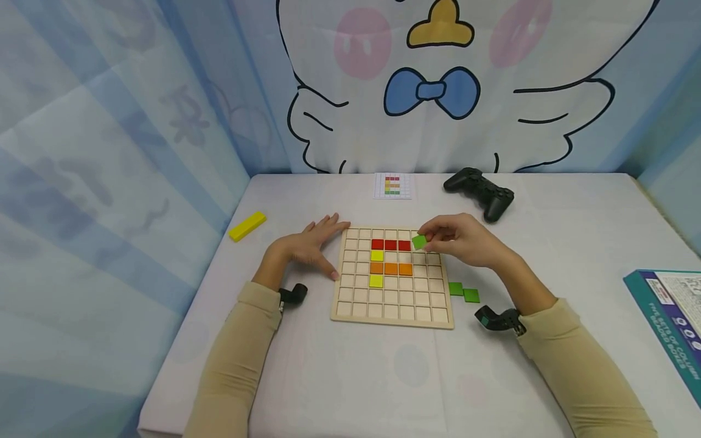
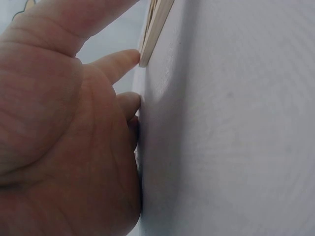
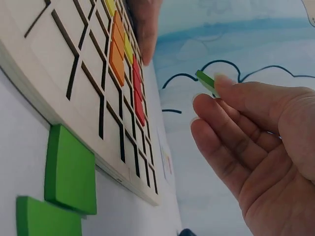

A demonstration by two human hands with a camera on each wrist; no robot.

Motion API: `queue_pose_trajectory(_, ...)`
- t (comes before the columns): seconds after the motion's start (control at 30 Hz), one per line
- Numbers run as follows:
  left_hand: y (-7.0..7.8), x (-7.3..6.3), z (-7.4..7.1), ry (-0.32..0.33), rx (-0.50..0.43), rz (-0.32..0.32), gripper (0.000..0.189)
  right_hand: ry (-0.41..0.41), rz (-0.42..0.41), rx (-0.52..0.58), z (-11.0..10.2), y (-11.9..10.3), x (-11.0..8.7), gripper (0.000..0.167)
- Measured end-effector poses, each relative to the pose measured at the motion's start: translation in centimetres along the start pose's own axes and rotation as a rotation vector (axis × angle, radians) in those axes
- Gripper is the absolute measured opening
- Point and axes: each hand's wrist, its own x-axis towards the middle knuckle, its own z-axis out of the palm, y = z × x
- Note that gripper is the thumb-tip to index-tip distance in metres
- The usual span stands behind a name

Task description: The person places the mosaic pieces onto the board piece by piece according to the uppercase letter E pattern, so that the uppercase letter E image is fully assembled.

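A wooden grid board (image 1: 391, 308) lies mid-table with three red tiles (image 1: 390, 244), two yellow tiles (image 1: 376, 281) and three orange tiles (image 1: 391, 269) set in its cells. Between thumb and fingertips, my right hand (image 1: 462, 240) pinches a green tile (image 1: 418, 242) above the board's far right part; the right wrist view shows this green tile (image 3: 206, 81) raised off the grid. Fingers spread, my left hand (image 1: 312, 243) rests at the board's left edge, thumb and a fingertip touching the frame. Two more green tiles (image 1: 456, 289) lie on the table beside the right edge.
Behind the board lies a small pattern card (image 1: 392, 186) with coloured squares. A black game controller (image 1: 479, 192) sits at the back right, and a yellow bar (image 1: 247, 226) at the back left. A teal box (image 1: 665, 328) occupies the right edge of the table (image 1: 350, 377).
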Motion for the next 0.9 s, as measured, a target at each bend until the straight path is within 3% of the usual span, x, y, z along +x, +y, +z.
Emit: queue_pose_trajectory(0.9, 0.1, -0.1, 0.0, 0.003, -0.016, -0.002, 0.130, -0.051, -0.105, -0.050, 4.0, -3.0, 0.9, 0.022)
